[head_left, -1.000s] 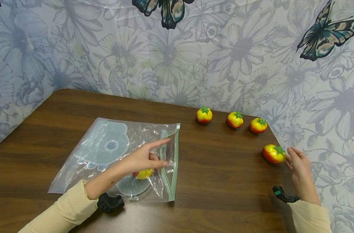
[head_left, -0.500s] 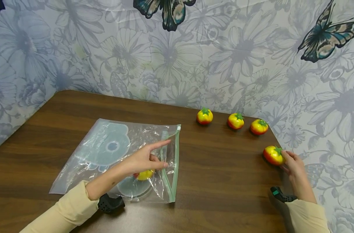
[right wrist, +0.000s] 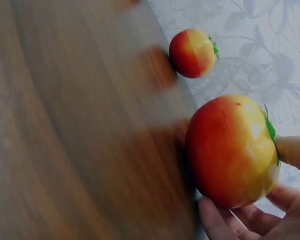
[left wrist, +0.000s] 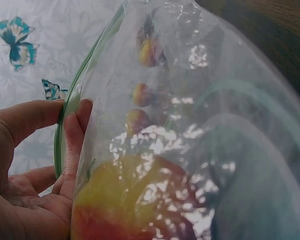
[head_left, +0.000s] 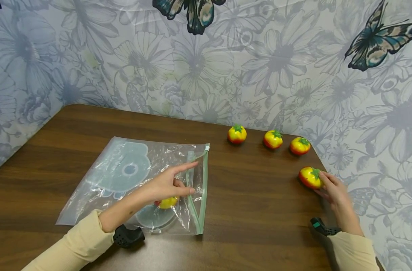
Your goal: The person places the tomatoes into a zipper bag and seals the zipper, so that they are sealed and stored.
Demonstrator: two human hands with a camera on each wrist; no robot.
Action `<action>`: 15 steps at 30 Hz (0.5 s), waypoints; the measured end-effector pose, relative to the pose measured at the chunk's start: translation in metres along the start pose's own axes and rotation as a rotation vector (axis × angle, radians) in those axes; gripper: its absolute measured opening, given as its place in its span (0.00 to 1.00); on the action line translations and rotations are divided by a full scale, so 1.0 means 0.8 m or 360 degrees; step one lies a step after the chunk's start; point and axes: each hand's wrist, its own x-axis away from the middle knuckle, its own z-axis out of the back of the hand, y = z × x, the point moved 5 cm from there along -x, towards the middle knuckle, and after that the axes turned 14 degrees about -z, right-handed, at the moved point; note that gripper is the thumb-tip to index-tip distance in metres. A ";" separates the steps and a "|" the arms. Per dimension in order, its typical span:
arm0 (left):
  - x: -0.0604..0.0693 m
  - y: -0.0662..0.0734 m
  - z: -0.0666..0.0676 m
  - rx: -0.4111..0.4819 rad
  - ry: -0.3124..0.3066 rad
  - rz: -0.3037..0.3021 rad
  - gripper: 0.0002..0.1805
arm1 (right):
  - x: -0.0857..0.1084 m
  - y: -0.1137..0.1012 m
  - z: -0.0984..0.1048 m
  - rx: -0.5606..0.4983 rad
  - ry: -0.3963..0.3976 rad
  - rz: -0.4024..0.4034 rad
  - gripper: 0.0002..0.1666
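On the table lies a clear zip bag [head_left: 165, 152] with a green-edged mouth facing right. My left hand [head_left: 165, 184] grips the bag at its mouth, index finger and thumb spread apart; in the left wrist view, fingers [left wrist: 74, 135] sit on both sides of the green edge. Inside the bag is a red-yellow toy tomato [head_left: 168, 203], partly hidden by the hand. At the table's right edge my right hand [head_left: 335, 192] holds another toy tomato [head_left: 309, 177], its thumb by the green leaves and its fingers underneath [right wrist: 230, 155].
Three more toy tomatoes stand along the back right edge: the left one [head_left: 237, 134], the middle one [head_left: 273, 139] and the right one [head_left: 300, 146]. The brown wooden table [head_left: 253, 222] meets a flowered wall covering [head_left: 206, 75] at the back.
My right hand has closed its fingers round the nearest toy tomato and shifted it slightly left. The left hand and the bag stay in place.
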 end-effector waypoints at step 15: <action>0.001 0.000 0.000 -0.0017 -0.0004 0.0001 0.43 | 0.000 -0.003 -0.026 -0.0014 -0.0109 -0.0031 0.05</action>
